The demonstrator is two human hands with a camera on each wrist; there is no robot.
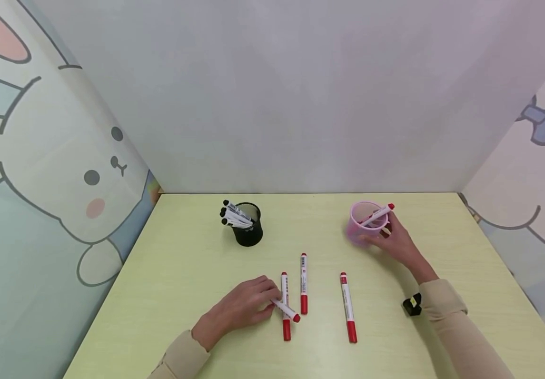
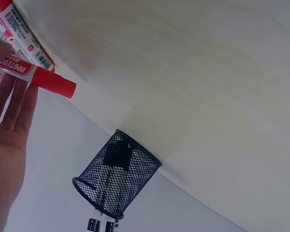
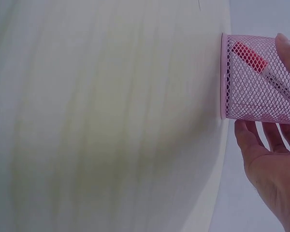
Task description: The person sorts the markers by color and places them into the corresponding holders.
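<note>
My left hand [image 1: 244, 302] pinches a red-and-white whiteboard marker [image 1: 286, 311] between thumb and fingers; its red end [image 2: 54, 82] points away from the palm in the left wrist view. Beneath and beside it lie two similar red markers, one nearer [image 1: 285, 285] and one farther right [image 1: 304, 276]. At the back right, my right hand [image 1: 402, 246] holds a pink mesh pen cup [image 1: 353, 232] by its side, thumb and fingers around the wall. One red marker [image 1: 377, 215] leans inside that cup, seen through the mesh in the right wrist view.
A black mesh pen cup [image 1: 248, 238] stands at the back left with several black-and-white markers [image 1: 235, 216] leaning in it. Another red marker [image 1: 348, 305] lies right of centre on the pale yellow table [image 1: 158, 273]. Panels rise behind and at both sides.
</note>
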